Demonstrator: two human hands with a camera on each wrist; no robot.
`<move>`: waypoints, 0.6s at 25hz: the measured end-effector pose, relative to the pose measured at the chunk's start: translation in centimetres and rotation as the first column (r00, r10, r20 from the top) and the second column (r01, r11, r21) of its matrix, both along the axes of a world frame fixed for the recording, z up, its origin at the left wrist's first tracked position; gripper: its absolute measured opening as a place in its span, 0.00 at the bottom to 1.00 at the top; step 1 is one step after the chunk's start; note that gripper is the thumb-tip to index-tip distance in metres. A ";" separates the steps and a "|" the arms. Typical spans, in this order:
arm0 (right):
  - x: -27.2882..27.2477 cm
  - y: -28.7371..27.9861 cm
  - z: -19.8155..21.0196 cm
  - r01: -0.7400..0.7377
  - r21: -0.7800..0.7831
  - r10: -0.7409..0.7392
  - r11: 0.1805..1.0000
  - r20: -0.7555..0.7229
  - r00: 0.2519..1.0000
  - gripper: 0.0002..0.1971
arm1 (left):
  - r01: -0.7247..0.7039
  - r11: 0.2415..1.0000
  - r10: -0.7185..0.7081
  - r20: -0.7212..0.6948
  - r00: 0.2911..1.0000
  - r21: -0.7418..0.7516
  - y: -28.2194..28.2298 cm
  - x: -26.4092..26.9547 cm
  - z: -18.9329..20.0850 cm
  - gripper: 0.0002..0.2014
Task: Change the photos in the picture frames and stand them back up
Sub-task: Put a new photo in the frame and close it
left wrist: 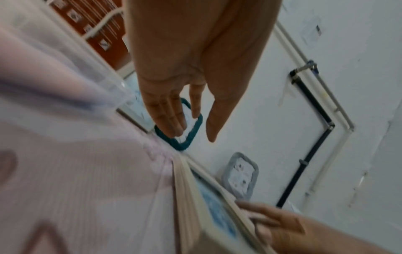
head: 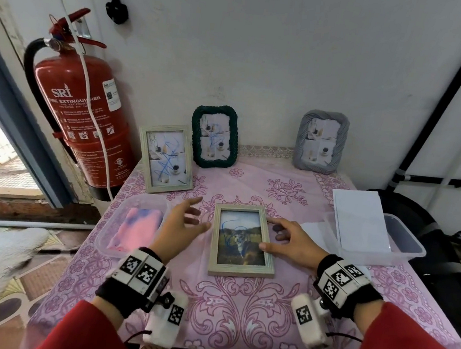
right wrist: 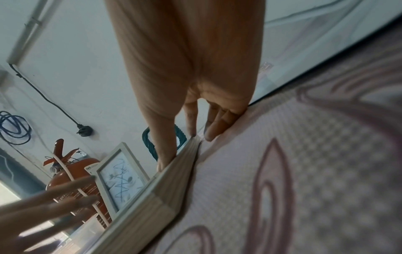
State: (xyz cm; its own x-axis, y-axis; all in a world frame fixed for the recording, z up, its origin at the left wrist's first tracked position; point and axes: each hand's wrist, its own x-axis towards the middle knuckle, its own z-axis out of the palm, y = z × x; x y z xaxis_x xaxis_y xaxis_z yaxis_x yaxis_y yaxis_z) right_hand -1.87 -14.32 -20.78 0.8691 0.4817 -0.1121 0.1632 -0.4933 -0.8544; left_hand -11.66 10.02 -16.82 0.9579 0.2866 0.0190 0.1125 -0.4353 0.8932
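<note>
Four picture frames on the desk: three standing along the far edge, one wooden frame flat mid-desk. Right hand rests relaxed on it; left hand hovers, spread.

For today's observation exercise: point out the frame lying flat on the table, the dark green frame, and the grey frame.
Flat frame [head: 215, 239]: head view, on its left wooden rail.
Dark green frame [head: 195, 131]: head view, on its left rope-like border.
Grey frame [head: 301, 141]: head view, on its left border.

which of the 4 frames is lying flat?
The pale wooden frame with the dog photo, face up between both hands. The other wooden, green and grey frames stand upright.
</note>
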 end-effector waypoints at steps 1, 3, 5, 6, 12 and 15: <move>0.1 0.0 -0.1 -0.004 0.000 0.004 1.000 0.002 1.000 0.36 | -0.023 1.000 0.023 0.049 0.999 -0.008 1.0 -0.3 0.8 0.27; 0.1 0.0 -0.2 -0.009 0.000 0.009 1.000 0.005 1.000 0.36 | -0.063 0.998 0.060 0.100 0.993 0.031 3.4 -1.0 2.2 0.25; 0.2 -0.2 -0.4 -0.008 0.002 0.008 1.000 0.011 1.000 0.36 | -0.091 0.993 0.086 0.074 0.994 0.080 5.9 -1.6 2.9 0.24; 0.2 -0.2 -0.5 -0.009 0.004 0.009 1.000 0.014 1.000 0.36 | -0.092 0.991 0.089 0.034 0.996 0.101 7.1 -1.9 3.1 0.25; 0.2 -0.3 -0.6 -0.023 -0.008 0.023 1.000 0.023 0.999 0.34 | 0.247 0.823 -0.044 -0.375 0.926 0.512 11.9 -2.6 2.3 0.27; 0.0 -0.3 -0.4 -0.025 -0.012 0.025 1.000 0.028 0.999 0.33 | 0.398 0.723 -0.076 -0.506 0.859 0.565 11.9 -2.3 1.4 0.29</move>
